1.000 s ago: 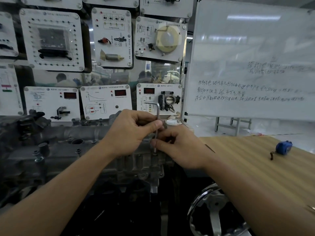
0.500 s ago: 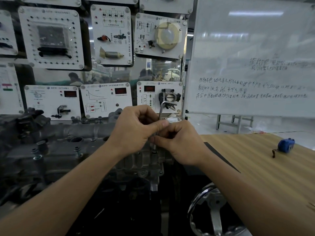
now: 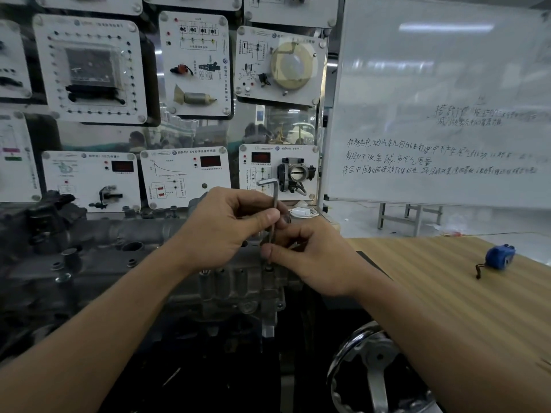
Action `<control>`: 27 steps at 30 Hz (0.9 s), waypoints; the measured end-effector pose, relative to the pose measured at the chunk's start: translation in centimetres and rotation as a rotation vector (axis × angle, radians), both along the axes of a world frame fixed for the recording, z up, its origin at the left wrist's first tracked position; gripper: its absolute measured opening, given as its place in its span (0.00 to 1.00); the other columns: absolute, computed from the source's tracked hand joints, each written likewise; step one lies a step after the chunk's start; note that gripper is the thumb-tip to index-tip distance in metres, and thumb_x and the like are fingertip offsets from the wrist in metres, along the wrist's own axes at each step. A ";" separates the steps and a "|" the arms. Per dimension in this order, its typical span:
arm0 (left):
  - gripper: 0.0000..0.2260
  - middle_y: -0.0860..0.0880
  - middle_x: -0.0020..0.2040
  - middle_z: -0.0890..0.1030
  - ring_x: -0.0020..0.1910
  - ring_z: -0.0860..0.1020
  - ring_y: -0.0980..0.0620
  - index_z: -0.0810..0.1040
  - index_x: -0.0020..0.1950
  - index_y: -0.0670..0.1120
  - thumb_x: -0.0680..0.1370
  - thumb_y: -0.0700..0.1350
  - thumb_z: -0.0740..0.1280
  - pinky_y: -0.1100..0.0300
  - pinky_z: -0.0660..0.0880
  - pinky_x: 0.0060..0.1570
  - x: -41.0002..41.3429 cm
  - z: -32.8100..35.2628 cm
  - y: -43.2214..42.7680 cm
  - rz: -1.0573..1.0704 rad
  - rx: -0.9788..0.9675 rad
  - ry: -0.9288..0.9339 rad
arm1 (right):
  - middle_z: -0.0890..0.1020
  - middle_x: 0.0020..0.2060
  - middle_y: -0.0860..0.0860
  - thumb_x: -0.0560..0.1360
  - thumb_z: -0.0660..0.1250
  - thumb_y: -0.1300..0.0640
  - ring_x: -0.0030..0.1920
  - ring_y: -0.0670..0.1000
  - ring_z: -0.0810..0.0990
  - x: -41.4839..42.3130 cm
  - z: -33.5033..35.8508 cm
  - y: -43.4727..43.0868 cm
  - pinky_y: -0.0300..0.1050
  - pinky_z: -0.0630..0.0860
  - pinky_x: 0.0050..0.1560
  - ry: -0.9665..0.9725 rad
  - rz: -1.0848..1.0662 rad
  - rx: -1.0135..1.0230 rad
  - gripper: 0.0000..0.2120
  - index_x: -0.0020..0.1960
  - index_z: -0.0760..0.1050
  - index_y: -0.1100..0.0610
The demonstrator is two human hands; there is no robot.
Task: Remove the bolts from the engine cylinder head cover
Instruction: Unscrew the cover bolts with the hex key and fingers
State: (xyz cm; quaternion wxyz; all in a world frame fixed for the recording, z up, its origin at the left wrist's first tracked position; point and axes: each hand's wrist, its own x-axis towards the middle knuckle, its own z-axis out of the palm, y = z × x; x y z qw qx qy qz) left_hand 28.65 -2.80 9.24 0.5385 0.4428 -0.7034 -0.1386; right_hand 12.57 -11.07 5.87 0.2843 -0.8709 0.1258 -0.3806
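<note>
Your left hand (image 3: 226,231) pinches the hex key (image 3: 275,204) high on its shank, thumb against fingers. Your right hand (image 3: 313,257) pinches it low, just above the bolt (image 3: 269,268) at the near right corner of the cover (image 3: 232,281). Keep the shank upright and fully seated as you twirl. Half a second ago the key's short arm pointed right; it now points left.

My hands: two, left hand (image 3: 226,231) and right hand (image 3: 313,257). One L-shaped steel hex key (image 3: 275,198). One blue tape measure (image 3: 499,256). One large whiteboard on stand (image 3: 432,70). One chrome handwheel (image 3: 377,357). One striped wooden tabletop (image 3: 447,281). Three white wall panels with red readouts (image 3: 86,177) (image 3: 185,177) (image 3: 249,174).
</note>
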 end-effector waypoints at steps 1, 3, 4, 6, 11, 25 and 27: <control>0.06 0.48 0.42 0.87 0.46 0.85 0.54 0.84 0.48 0.46 0.73 0.42 0.70 0.65 0.79 0.48 0.0 0.0 0.0 0.013 -0.013 0.005 | 0.82 0.31 0.49 0.75 0.74 0.56 0.32 0.41 0.77 0.1 0.0 -0.1 0.34 0.72 0.35 -0.032 0.002 0.023 0.09 0.37 0.82 0.56; 0.08 0.49 0.41 0.87 0.44 0.85 0.52 0.85 0.46 0.47 0.70 0.47 0.72 0.62 0.80 0.47 0.2 0.0 -0.1 0.070 -0.052 -0.008 | 0.83 0.31 0.49 0.72 0.77 0.56 0.31 0.41 0.78 0.3 -0.1 -0.2 0.34 0.73 0.35 -0.096 0.018 0.090 0.06 0.37 0.83 0.54; 0.09 0.48 0.40 0.86 0.43 0.85 0.51 0.85 0.45 0.46 0.68 0.49 0.74 0.60 0.81 0.47 0.1 0.0 -0.3 0.102 -0.072 -0.017 | 0.83 0.31 0.49 0.71 0.78 0.57 0.30 0.41 0.78 0.4 -0.2 -0.2 0.34 0.72 0.34 -0.124 0.023 0.117 0.06 0.37 0.82 0.54; 0.10 0.48 0.38 0.86 0.38 0.84 0.52 0.85 0.42 0.45 0.66 0.49 0.75 0.62 0.81 0.42 -0.1 -0.1 -0.6 0.135 -0.097 0.000 | 0.82 0.28 0.47 0.69 0.79 0.59 0.29 0.41 0.77 0.6 -0.3 -0.3 0.33 0.72 0.32 -0.161 0.013 0.135 0.08 0.35 0.81 0.54; 0.09 0.51 0.32 0.83 0.30 0.78 0.61 0.82 0.38 0.46 0.65 0.50 0.76 0.69 0.75 0.33 -0.4 -0.6 -0.9 0.145 -0.119 0.065 | 0.82 0.31 0.58 0.70 0.78 0.60 0.29 0.45 0.77 0.8 -0.5 -0.3 0.37 0.73 0.32 -0.196 -0.007 0.140 0.09 0.37 0.82 0.64; 0.08 0.48 0.45 0.86 0.49 0.84 0.55 0.82 0.55 0.44 0.79 0.36 0.66 0.66 0.78 0.50 0.3 0.4 0.1 -0.043 0.052 -0.048 | 0.79 0.35 0.64 0.80 0.67 0.55 0.33 0.56 0.74 0.2 -0.2 -0.6 0.56 0.74 0.37 0.002 0.080 0.051 0.14 0.36 0.80 0.52; 0.06 0.46 0.42 0.87 0.46 0.85 0.52 0.84 0.51 0.42 0.77 0.36 0.69 0.62 0.80 0.49 0.2 0.2 -0.1 -0.002 0.013 0.002 | 0.78 0.33 0.64 0.81 0.65 0.55 0.32 0.58 0.75 0.1 -0.2 -0.6 0.58 0.73 0.35 0.007 0.089 0.070 0.14 0.36 0.80 0.50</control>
